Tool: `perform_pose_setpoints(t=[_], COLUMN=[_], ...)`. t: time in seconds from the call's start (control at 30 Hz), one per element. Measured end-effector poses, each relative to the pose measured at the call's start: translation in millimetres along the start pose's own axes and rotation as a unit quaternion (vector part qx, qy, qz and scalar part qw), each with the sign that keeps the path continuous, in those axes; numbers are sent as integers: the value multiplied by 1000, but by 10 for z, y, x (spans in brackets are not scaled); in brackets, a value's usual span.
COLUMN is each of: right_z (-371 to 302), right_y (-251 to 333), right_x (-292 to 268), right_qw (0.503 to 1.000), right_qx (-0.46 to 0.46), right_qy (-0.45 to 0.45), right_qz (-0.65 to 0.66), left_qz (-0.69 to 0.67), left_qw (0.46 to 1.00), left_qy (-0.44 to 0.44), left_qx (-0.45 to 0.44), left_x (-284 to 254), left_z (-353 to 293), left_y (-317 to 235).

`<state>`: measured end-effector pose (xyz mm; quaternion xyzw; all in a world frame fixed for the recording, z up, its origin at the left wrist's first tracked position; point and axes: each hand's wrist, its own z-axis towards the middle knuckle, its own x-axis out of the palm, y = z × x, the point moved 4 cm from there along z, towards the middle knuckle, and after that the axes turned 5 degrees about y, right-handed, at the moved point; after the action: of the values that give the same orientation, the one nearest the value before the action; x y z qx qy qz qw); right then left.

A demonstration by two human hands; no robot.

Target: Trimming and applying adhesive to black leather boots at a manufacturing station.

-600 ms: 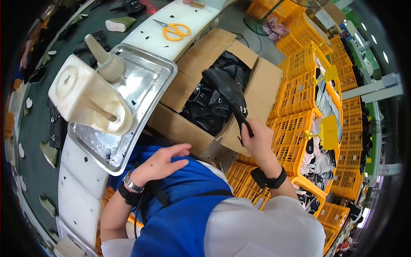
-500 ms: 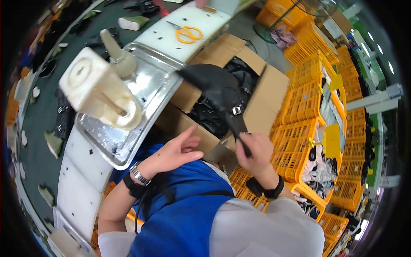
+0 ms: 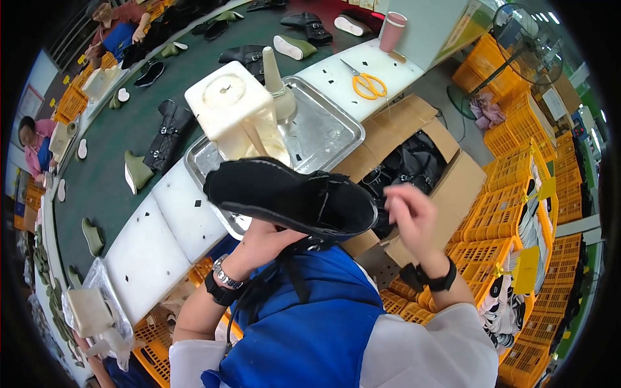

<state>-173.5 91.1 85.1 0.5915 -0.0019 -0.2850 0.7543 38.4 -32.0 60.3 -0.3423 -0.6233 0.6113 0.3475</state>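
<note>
A black boot upper point(image 3: 291, 197) lies across my left hand point(image 3: 265, 246), its open underside and stitched edge facing up. That hand grips it from below, around the middle, with some fingers hidden under the leather. Just off the rounded right end of the upper is my right hand point(image 3: 414, 216), fingers curled closed; what they hold, if anything, does not show. Below and right, an open cardboard box point(image 3: 462, 187) contains several black buckled uppers point(image 3: 414, 161). Beyond the held upper, a metal tray point(image 3: 330, 129) carries a cut-open white plastic jug point(image 3: 229, 103) and a cone-necked bottle point(image 3: 278, 90).
Orange-handled scissors point(image 3: 369, 84) and a pink cup point(image 3: 392, 31) rest on the white bench point(image 3: 152, 252). The green conveyor point(image 3: 187, 77) carries boots and soles. Yellow crates point(image 3: 491, 220) stack at right, near a fan point(image 3: 524, 45). Two people point(image 3: 119, 26) work across the conveyor.
The black upper has come out from over the box to in front of me and turned underside up. My left hand now grips it; my right hand has let go of its strap-like end.
</note>
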Motion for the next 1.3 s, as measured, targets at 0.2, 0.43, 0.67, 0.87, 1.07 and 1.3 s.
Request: perform_pose_setpoints(t=[0.2,0.43,0.67,0.87,1.07,1.3], right_z=[1020,2356,2783,2852,1881,-6], right_y=[-1129,-2110,-2308,-2367,-2064,-857], right_x=[-342,-425,-222,-286,-603,-723], right_qw=[992,896,817,842,976,978], right_qx=[84,66,186,225,219,133], right_qy=[-47,-25,50,100,-6,-19], right_qz=[-81,-438,-543,-480,-21,158], left_qz=[-82,-95,-79,-64,-39,-46], left_qw=[995,992,992,995,996,997], left_qy=[22,-29,-49,-58,-78,-43], left_qx=[-51,-73,-82,-49,29,38], left_x=[33,73,72,31,99,320], left_z=[-21,31,80,176,314,400], left_y=[70,271,273,276,132,87])
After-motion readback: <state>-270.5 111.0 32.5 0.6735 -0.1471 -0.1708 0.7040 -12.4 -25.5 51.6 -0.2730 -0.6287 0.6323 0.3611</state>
